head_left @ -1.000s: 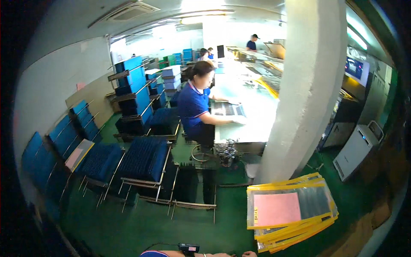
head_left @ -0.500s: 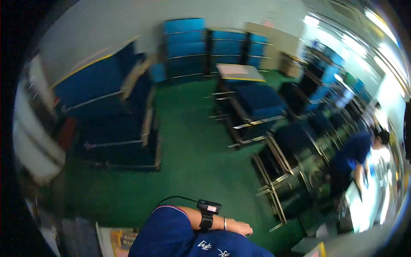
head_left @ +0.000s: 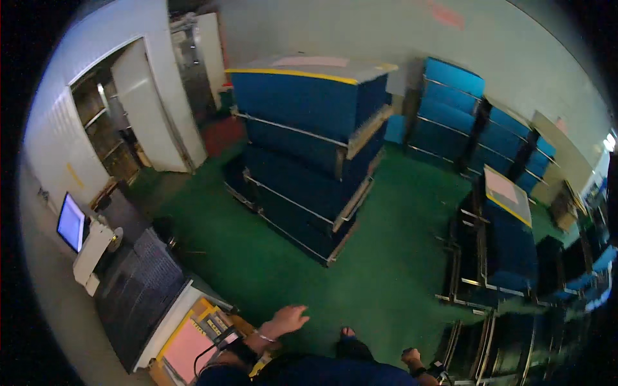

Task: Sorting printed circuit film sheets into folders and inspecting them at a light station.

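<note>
Folders (head_left: 188, 349) lie near the left hand (head_left: 286, 321), which is loosely open and seems unladen. The right hand (head_left: 411, 356), near the rack (head_left: 488, 347), looks curled, though I cannot tell its grip. Best hold that hand clear.

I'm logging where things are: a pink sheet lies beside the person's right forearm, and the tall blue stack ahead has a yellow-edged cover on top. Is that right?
Not quite: the head view shows the pink sheet beside the person's left forearm. The tall blue stack ahead does have a yellow-edged cover on top.
</note>
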The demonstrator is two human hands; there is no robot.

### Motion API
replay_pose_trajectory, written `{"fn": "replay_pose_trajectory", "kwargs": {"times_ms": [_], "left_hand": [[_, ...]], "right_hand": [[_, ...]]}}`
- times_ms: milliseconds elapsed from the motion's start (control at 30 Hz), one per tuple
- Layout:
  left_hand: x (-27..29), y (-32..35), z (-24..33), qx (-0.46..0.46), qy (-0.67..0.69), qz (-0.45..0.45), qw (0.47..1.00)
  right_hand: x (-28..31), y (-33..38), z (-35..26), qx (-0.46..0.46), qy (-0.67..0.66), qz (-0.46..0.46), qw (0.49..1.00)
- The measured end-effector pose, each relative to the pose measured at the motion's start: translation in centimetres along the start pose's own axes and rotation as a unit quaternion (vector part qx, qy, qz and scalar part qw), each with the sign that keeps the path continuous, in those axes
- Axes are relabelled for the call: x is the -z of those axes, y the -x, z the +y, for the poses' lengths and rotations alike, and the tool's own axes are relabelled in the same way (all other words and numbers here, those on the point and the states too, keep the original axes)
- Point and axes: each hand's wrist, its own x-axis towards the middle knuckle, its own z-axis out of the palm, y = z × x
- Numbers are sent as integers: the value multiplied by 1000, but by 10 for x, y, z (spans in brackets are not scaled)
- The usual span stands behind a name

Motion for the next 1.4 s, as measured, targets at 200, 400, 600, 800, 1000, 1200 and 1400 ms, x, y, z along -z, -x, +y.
{"fn": "replay_pose_trajectory", "kwargs": {"times_ms": [200,400,600,800,1000,1200,1400], "left_hand": [[9,-5,13,154,-37,10,987],[-14,-60,87,10,62,-40,997],[-1,-60,78,100,52,-26,993],[46,-21,37,254,59,-13,965],[73,25,-41,321,63,2,945],[88,57,-132,357,89,168,915],[141,106,-192,423,127,238,865]], "right_hand": [[-14,-190,-2,139,-172,-39,974],[100,-231,-29,200,-327,-131,914],[170,-234,-33,149,-255,-149,944],[177,-234,-56,143,-183,-195,953],[189,-244,-150,186,-136,-220,948],[204,-266,-260,225,-80,-224,945],[205,-351,-357,332,-121,-233,906]]}}
